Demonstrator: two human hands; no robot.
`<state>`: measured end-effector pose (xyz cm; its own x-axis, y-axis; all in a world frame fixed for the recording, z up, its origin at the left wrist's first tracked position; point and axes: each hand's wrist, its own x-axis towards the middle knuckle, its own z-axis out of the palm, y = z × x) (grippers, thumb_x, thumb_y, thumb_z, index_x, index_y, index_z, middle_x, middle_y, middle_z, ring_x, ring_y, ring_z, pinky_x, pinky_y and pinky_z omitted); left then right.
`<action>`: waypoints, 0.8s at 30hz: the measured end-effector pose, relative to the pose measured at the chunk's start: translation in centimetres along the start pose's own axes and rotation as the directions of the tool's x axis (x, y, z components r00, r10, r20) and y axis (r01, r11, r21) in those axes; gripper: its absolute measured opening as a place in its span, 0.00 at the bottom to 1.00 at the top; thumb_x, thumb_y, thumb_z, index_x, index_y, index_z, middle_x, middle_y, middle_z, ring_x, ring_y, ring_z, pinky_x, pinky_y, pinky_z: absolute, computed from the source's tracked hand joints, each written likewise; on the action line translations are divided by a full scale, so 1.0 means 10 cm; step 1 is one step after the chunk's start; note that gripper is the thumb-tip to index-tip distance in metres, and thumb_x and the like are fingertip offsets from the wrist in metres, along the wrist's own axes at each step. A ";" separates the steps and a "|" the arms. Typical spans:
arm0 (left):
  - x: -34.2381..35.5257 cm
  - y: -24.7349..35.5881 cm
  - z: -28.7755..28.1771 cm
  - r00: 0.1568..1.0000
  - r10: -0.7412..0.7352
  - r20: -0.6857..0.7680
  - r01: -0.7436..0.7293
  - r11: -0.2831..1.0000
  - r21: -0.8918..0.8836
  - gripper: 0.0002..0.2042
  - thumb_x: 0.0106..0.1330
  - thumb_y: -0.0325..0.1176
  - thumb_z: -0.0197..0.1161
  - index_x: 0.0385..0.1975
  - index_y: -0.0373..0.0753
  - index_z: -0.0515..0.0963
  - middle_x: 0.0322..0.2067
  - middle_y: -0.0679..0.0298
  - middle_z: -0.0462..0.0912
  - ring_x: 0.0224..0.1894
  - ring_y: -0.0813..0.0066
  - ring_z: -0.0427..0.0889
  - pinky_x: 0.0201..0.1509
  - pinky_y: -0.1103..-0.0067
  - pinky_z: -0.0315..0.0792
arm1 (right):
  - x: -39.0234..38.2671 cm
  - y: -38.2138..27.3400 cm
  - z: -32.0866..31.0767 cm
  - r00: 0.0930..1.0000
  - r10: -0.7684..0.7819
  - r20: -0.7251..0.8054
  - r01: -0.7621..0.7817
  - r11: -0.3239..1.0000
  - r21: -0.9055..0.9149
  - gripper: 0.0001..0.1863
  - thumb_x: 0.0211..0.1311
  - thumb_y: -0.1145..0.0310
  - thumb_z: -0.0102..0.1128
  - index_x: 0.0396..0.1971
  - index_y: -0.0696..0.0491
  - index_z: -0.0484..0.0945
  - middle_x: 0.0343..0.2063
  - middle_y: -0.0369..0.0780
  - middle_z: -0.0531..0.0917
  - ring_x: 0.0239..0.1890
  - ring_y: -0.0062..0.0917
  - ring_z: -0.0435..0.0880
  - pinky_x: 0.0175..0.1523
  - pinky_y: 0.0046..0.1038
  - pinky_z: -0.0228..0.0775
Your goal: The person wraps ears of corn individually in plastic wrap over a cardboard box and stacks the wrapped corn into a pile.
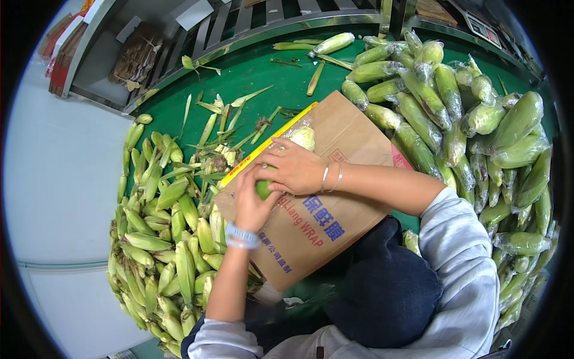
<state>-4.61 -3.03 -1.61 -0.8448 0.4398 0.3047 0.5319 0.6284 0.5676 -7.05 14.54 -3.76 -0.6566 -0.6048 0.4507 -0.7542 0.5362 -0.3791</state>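
An ear of corn [263,189] lies diagonally on a brown cardboard wrap box [299,251], its pale end showing under clear film and most of it hidden by my hands. My left hand [251,201] curls round its lower end, fingers and thumb closed on it. From the right, my right hand [290,167] lies over the middle of the same ear with bent fingers gripping it. A yellow cutter strip [238,169] runs along the box's far edge, just beyond my hands.
Unwrapped corn ears [143,239] are heaped at the left, film-wrapped ears [442,96] at the right. Loose husks [209,128] litter the green table [251,69]. A metal rack [197,42] borders the back, with a scale [483,33] at back right.
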 end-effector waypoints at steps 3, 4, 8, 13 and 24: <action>-0.62 0.01 -0.23 0.969 -0.166 -0.184 0.198 0.966 0.166 0.20 0.46 0.30 0.70 0.36 0.32 0.69 0.34 0.54 0.70 0.37 0.61 0.70 0.44 0.73 0.66 | -0.05 -0.03 -0.07 0.979 -0.195 -0.054 0.177 0.955 -0.238 0.31 0.52 0.45 0.54 0.54 0.45 0.66 0.44 0.43 0.71 0.52 0.37 0.68 0.58 0.43 0.54; -0.87 -0.04 -0.24 0.920 -0.261 -0.294 0.302 0.947 0.106 0.24 0.43 0.34 0.73 0.37 0.32 0.67 0.32 0.54 0.70 0.36 0.59 0.70 0.41 0.69 0.66 | -0.02 -0.04 -0.06 0.986 -0.166 0.021 0.166 0.956 -0.241 0.33 0.50 0.42 0.54 0.55 0.42 0.66 0.44 0.43 0.70 0.51 0.38 0.68 0.56 0.45 0.55; -1.28 -0.25 -0.23 0.955 -0.270 -0.125 0.294 0.794 0.532 0.22 0.51 0.47 0.66 0.32 0.34 0.70 0.30 0.51 0.72 0.33 0.55 0.74 0.36 0.68 0.70 | 0.07 0.00 -0.04 0.983 -0.108 0.151 0.145 0.953 -0.267 0.33 0.48 0.41 0.55 0.54 0.40 0.67 0.44 0.45 0.71 0.49 0.39 0.70 0.49 0.44 0.59; -1.28 -0.36 -0.48 0.936 -0.346 0.069 0.208 0.701 0.683 0.12 0.64 0.38 0.52 0.23 0.37 0.72 0.18 0.49 0.75 0.21 0.54 0.77 0.24 0.65 0.71 | 0.08 -0.06 -0.21 0.964 0.134 0.231 -0.071 0.962 -0.262 0.27 0.51 0.46 0.55 0.51 0.41 0.69 0.41 0.45 0.74 0.44 0.39 0.73 0.46 0.41 0.63; -1.16 1.11 -0.81 0.796 0.161 0.584 0.178 0.859 -0.479 0.05 0.56 0.31 0.60 0.25 0.36 0.76 0.52 0.52 0.66 0.54 0.57 0.64 0.56 0.67 0.59 | -0.93 -1.00 -0.46 0.776 0.008 0.630 -0.159 0.970 0.184 0.25 0.49 0.50 0.58 0.46 0.45 0.74 0.43 0.43 0.71 0.38 0.34 0.75 0.41 0.33 0.69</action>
<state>10.63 -6.43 7.35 -0.5527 0.8257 -0.1126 0.2790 0.3106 0.9087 6.63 17.52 -0.43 -0.5233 -0.8365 -0.1623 -0.6298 0.5080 -0.5876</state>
